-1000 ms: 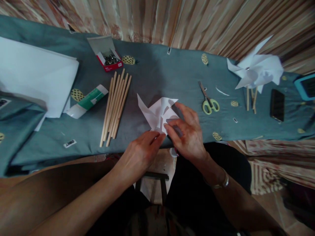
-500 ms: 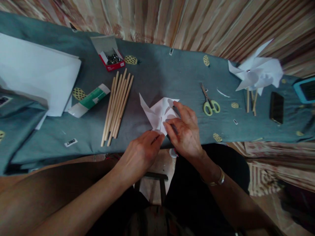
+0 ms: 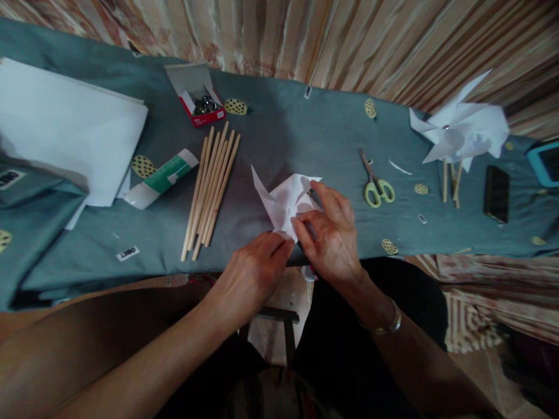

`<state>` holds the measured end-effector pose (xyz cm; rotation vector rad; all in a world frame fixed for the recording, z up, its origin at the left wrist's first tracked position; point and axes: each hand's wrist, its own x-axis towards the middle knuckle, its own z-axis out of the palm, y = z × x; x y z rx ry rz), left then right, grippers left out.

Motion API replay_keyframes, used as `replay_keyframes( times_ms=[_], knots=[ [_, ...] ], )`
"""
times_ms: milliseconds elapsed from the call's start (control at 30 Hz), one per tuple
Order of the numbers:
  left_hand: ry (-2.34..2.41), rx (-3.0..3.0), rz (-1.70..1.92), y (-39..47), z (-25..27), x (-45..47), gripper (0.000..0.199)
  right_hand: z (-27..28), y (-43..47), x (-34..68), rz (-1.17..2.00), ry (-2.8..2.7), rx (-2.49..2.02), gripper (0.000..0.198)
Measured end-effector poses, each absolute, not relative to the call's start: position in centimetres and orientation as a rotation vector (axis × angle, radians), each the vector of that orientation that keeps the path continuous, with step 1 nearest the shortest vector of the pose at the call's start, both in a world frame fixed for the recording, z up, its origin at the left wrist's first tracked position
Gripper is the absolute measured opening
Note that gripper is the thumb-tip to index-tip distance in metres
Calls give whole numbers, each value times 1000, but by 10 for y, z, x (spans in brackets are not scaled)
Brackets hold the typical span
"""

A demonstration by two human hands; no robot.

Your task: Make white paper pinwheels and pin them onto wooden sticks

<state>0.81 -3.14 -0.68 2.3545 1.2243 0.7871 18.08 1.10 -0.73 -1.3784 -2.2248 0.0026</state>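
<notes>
Currently: folding paper pinwheel (image 3: 283, 201) at near table (image 3: 283, 134) edge. Left hand (image 3: 255, 270) pinches lower corner; right hand (image 3: 334, 235) presses flaps at centre. Next, likely: pin from box (image 3: 201, 107), stick (image 3: 212, 186).

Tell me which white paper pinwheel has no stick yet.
The flat folded white paper pinwheel under both hands, left hand and right hand. The finished white paper pinwheels at far right stand over wooden sticks.

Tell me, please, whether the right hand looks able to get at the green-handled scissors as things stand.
Probably yes: the scissors lie in the open on the cloth just right of the right hand, nothing between. That hand is on the folded paper.
</notes>
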Motion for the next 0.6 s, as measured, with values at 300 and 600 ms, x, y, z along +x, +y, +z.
replay_keyframes(
  times_ms=[300,600],
  knots=[
    [1214,2362,819,-31,-6,8,21,-7,10,181,24,-2233,-1409,15],
    [1210,2290,759,-32,-7,8,22,-9,9,181,46,-2225,-1378,17]
  ],
)
